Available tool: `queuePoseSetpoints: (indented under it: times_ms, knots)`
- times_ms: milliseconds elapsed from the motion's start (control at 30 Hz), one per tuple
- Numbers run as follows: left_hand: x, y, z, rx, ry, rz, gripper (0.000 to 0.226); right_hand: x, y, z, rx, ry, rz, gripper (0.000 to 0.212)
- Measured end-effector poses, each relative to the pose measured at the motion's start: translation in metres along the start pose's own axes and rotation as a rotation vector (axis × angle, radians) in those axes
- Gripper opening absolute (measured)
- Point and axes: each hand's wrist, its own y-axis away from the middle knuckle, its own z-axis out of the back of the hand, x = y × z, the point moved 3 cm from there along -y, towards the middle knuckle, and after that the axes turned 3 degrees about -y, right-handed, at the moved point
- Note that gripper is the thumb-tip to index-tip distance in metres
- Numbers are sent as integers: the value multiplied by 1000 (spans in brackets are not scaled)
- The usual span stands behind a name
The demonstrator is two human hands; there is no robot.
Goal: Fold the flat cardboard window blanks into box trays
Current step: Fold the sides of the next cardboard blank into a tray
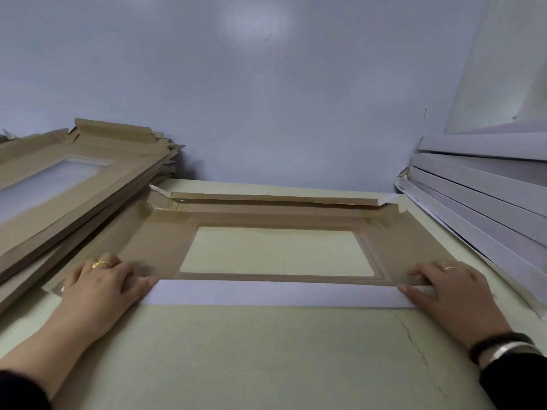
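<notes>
At 9 o'clock a stack of flat blanks (68, 184) leans. The left hand (102, 284) presses flat on the near flap (275, 292) of the window blank (165, 241), which lies on the table (236, 350). At 4 o'clock the right hand (450, 291) presses it, fingers straight. At 3 o'clock white trays (485, 196) are piled.
</notes>
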Motion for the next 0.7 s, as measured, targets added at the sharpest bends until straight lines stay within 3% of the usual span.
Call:
queuePoseSetpoints:
  times_ms: [100, 167, 267, 367, 467, 533, 700]
  knots:
    - [-1, 0, -3, 24, 44, 55, 21, -10, -1, -9, 151, 19, -115, 40]
    - [-12, 3, -7, 11, 57, 0, 22, -7, -1, -16, 252, 126, -108, 46]
    - [-48, 14, -13, 64, 24, -145, 43, 23, 3, -21, 270, 178, 34, 46]
    - [-106, 32, -17, 174, 50, -320, 89, 74, 13, -29, 303, 3, 238, 48]
    - [-151, 47, -24, 280, 75, -439, 87, 117, 22, -39, 345, -78, 405, 51]
    - [-161, 52, -28, 326, 20, -474, 100, 125, 23, -43, 376, -95, 441, 52]
    - [-122, 37, -25, 329, -77, -227, 58, 88, 12, -39, 392, -97, 321, 49]
